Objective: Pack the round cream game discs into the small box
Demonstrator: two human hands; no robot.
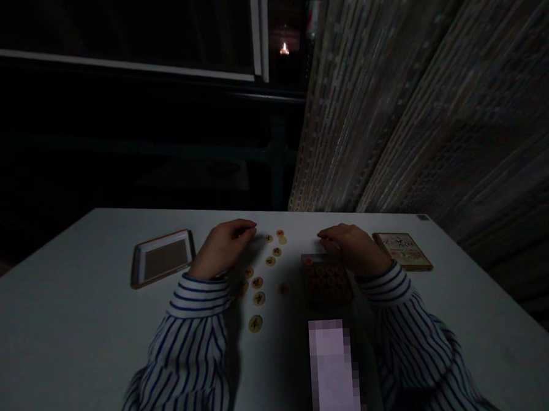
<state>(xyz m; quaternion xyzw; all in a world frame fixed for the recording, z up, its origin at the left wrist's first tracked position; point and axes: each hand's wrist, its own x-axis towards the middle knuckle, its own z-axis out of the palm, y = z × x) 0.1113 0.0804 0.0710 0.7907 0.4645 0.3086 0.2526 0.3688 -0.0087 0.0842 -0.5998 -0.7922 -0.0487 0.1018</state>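
Note:
Several round wooden Chinese chess pieces (257,282) lie scattered on the white table, most with dark characters. One piece with a red mark (280,233) is at the far end of the group. My left hand (226,248) hovers just left of the far pieces, fingers curved and apart from the thumb, with nothing visible between them. A dark box (328,277) holds rows of pieces with reddish marks. By its far right corner is my right hand (356,247), fingers stretched leftward and thumb lower; I see nothing in it. A lone piece (283,288) sits left of the box.
An open shallow tray or lid (162,258) lies at the left of the white table (79,338). A printed flat case (403,251) lies on the right. Hanging strand curtains (379,102) border the far right edge. The room is dim.

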